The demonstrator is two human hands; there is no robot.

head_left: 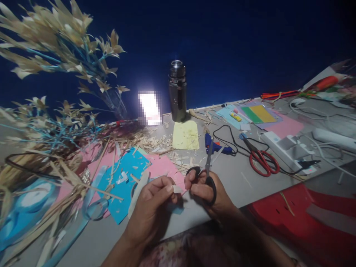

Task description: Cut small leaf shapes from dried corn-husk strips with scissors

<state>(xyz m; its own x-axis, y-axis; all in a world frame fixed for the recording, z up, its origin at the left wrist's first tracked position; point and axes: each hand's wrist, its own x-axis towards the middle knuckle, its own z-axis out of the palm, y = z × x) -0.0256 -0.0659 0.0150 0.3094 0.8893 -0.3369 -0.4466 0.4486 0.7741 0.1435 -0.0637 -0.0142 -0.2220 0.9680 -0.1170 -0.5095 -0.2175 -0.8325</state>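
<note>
Holding forearms (122, 239) nearside of flask (178, 96). Gripping black-handled scissors (208, 160) in right hand (219, 188); pinching pale strip (177, 189) in left hand (151, 200), well nearside of flask. Apparently trimming or shaping strip; probably calling next for steady pinch, scissors angled clear.

Left hand (155, 200): bare, right here at lower centre, and the left forearm (122, 244) bare too, down to the frame's edge.
Right hand (207, 189): bare as well, just right of centre, the right forearm (247, 230) dimly lit.
Clothing (164, 254): and there, bottom centre, mottled, reddish-pink with pale patches, darkening rightward!
</note>
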